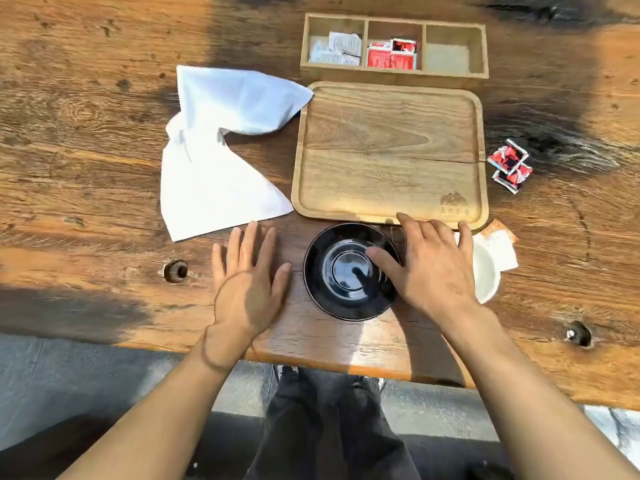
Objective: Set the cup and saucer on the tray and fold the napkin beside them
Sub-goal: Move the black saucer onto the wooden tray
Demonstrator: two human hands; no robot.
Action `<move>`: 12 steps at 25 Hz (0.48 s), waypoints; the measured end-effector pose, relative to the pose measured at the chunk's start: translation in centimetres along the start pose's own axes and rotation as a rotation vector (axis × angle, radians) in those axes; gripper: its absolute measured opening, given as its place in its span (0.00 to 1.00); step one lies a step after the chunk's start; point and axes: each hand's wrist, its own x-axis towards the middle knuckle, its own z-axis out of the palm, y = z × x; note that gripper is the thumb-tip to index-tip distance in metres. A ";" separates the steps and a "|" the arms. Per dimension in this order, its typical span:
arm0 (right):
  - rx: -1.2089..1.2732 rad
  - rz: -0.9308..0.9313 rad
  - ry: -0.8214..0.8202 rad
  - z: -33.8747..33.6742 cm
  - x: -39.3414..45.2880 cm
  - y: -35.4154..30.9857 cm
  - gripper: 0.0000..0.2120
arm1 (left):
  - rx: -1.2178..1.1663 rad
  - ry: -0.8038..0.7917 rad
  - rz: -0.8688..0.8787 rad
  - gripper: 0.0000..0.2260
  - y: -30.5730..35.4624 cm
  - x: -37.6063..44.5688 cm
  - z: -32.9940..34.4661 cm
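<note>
Nothing is on the tray (388, 147) yet. The saucer (341, 289) lies just before it, the napkin (214, 161) unfolded to its left. Both hands are open: the right hand (426, 268) touches the saucer, the left hand (247, 275) rests flat on the surface (86, 168).

No text is showing clearly enough to read. The tray (388, 147) is bearing an engraved emblem with tiny characters at its lower right corner, too small to make out. The packets (391, 54) in the box (394, 72) at upper centre are carrying blurred print.
</note>
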 end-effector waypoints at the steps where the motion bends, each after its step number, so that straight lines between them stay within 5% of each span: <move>1: -0.029 -0.008 0.013 0.3 0.4 0.0 0.37 | -0.003 -0.006 -0.022 0.29 0.0 0.3 0.5; 12: -0.068 -0.029 0.006 2.6 4.6 0.6 0.18 | 0.074 0.126 -0.055 0.25 0.0 0.5 3.4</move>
